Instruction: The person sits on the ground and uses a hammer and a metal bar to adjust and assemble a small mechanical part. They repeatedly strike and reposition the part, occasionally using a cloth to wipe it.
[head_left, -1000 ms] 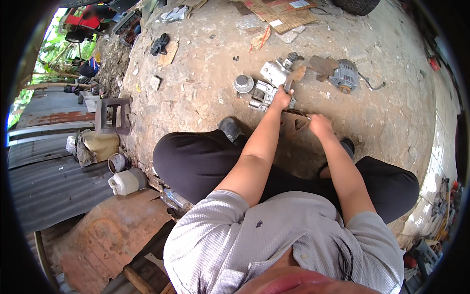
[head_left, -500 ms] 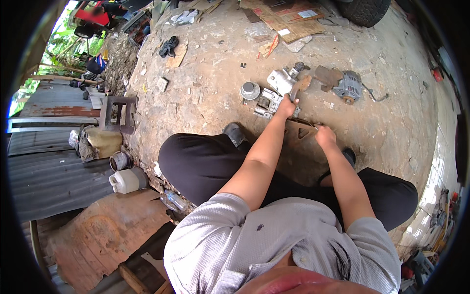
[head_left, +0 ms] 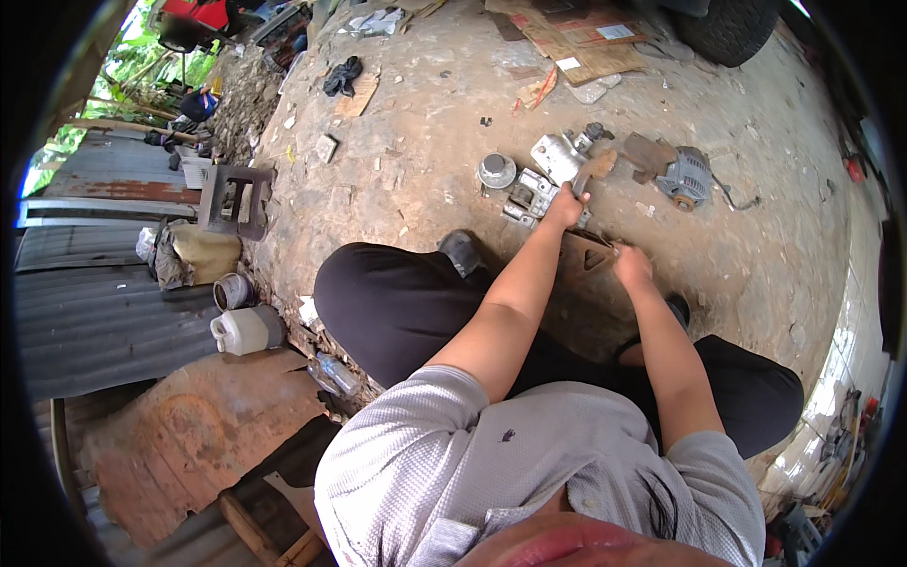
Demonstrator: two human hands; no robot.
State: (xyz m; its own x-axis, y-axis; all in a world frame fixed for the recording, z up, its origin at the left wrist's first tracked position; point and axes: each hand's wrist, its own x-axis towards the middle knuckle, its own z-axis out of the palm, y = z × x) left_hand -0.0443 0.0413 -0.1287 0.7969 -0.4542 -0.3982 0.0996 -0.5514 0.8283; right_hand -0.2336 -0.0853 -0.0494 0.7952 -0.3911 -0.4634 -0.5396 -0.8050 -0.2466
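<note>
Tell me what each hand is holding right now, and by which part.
The left hand grips a brown-handled tool by its handle's lower end. The right hand rests on the top edge of a rusty brown metal piece; whether it grips cannot be told.

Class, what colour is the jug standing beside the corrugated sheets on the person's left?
White, the jug shows only in the head view.

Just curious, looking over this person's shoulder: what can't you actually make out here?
- Left hand: its fingers cover whatever tool it grips.
- Right hand: too small to see what it pinches on the brown piece.
- Metal parts: too small to identify.
- Tyre: cut off by the top edge.
</note>
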